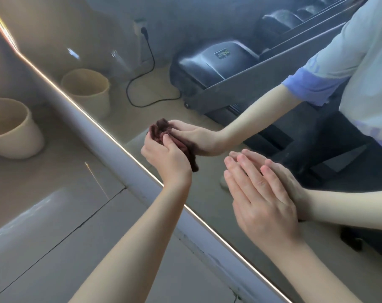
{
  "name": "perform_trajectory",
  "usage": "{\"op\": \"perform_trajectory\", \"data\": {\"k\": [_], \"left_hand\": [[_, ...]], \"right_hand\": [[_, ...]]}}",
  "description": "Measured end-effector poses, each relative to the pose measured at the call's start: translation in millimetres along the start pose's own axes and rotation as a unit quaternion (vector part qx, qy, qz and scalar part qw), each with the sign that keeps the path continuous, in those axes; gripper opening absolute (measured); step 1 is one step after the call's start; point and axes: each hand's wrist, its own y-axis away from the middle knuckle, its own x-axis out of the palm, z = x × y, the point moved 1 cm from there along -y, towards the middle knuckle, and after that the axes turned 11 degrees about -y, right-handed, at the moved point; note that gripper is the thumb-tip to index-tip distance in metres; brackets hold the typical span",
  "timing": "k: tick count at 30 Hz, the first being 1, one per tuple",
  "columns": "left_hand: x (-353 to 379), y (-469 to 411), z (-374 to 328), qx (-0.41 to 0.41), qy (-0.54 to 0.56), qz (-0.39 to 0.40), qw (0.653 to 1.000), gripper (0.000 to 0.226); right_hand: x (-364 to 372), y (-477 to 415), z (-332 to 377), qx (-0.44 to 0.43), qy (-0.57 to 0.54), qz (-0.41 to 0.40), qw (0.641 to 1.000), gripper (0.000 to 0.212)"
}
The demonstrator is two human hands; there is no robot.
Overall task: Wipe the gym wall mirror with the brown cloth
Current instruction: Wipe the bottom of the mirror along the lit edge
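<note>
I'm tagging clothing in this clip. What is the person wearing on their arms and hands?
Nothing on the left hand or right hand: no gloves, rings or watch, and both forearms are bare. The mirror reflects a short pale sleeve with a blue cuff.

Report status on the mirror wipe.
Left hand grips brown cloth against mirror. Right hand flat on it, fingers straight. Nothing blocks the cloth.

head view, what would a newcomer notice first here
The left hand grips a crumpled dark brown cloth against the large wall mirror at centre. Lower right, the right hand lies flat on the glass, meeting its reflection. A beige round bin stands far left.
</note>
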Motion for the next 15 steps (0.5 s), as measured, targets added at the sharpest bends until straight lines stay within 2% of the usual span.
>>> {"op": "perform_trajectory", "data": {"k": [4, 9, 13, 15], "left_hand": [[0, -10, 2, -0.027, -0.004, 0.004, 1.0, 0.037], [-3, -29, 7, -0.112, -0.01, 0.017, 0.993, 0.038], [-8, 17, 9, 0.003, -0.019, 0.057, 0.998, 0.04], [-6, 29, 10, 0.029, -0.024, 0.049, 0.998, 0.04]], "right_hand": [[-2, -3, 2, 0.006, -0.005, 0.007, 1.0, 0.044], [1, -5, 3, 0.001, -0.005, 0.003, 1.0, 0.042], [2, -7, 7, 0.018, -0.031, -0.018, 0.999, 0.04], [3, -10, 9, 0.028, -0.044, -0.026, 0.998, 0.039]]}}
